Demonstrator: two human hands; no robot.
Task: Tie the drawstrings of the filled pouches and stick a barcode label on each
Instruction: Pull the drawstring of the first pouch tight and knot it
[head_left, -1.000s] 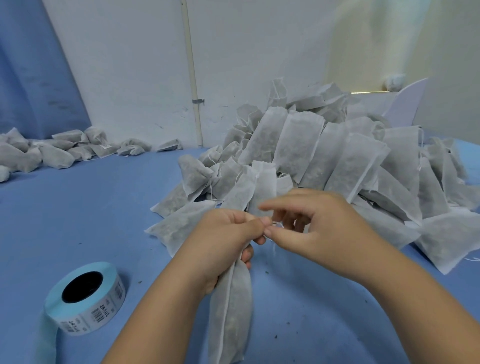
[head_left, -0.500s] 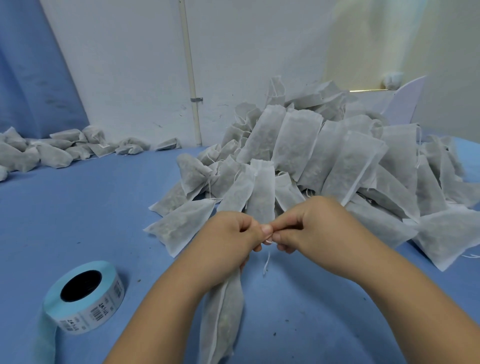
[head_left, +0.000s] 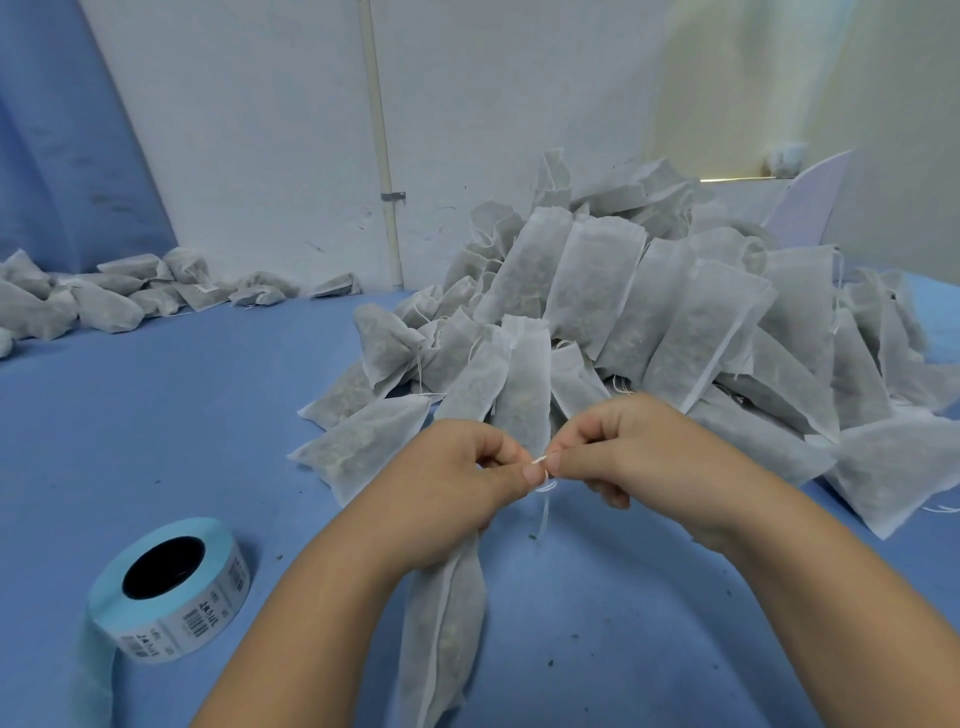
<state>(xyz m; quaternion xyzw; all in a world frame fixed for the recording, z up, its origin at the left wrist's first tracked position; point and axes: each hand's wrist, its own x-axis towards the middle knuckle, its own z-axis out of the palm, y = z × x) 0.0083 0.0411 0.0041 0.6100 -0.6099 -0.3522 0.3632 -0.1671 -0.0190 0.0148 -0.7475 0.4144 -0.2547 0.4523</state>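
- The left hand (head_left: 457, 493) is curled round the gathered neck of a filled pouch (head_left: 441, 634), with its thumb and forefinger pinching the white drawstring (head_left: 544, 501).
- The right hand (head_left: 639, 457) has its fingers curled and pinches the same drawstring, fingertip to fingertip with the left; a loose end of string hangs down between them.
- The pouch sits near the middle of the tabletop's (head_left: 156, 415) near edge. Its long axis runs from the hands towards the person, neck at the hands and closed bottom pointing at the near edge.
- A pile of filled pouches (head_left: 649, 322) fills the far right of the tabletop, just behind the hands.
- A roll of barcode labels (head_left: 171, 587) lies flat near the near left corner.
- More pouches (head_left: 104, 296) line the far left edge.
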